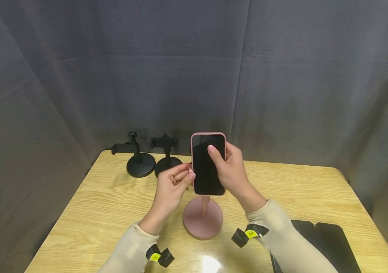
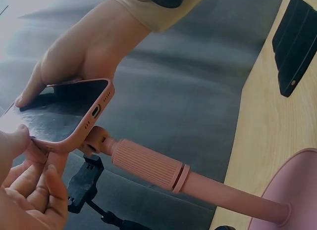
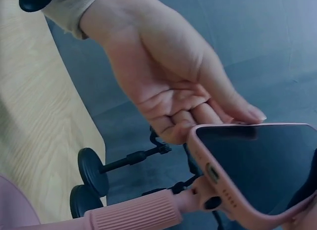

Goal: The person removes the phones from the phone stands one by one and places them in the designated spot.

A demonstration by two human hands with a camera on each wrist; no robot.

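A smartphone (image 1: 209, 167) in a pink case, its screen dark, stands upright at the head of a pink phone stand (image 1: 202, 218). My right hand (image 1: 234, 172) grips its right edge, thumb laid over the screen and fingers behind. At the left edge my left hand (image 1: 175, 184) pinches the phone, thumb tip on the front rim and the other fingers curled. In the left wrist view, the stand's ribbed stem (image 2: 148, 163) runs up to a joint (image 2: 96, 141) behind the phone's lower end. The phone hides the stand's holder.
Two black phone stands with clamps, a left one (image 1: 141, 165) and a right one (image 1: 166, 163), stand at the back left of the wooden table (image 1: 88, 212). A flat black panelled object (image 1: 337, 242) lies at the front right, partly under the right sleeve. Grey curtain (image 1: 146, 76) hangs behind.
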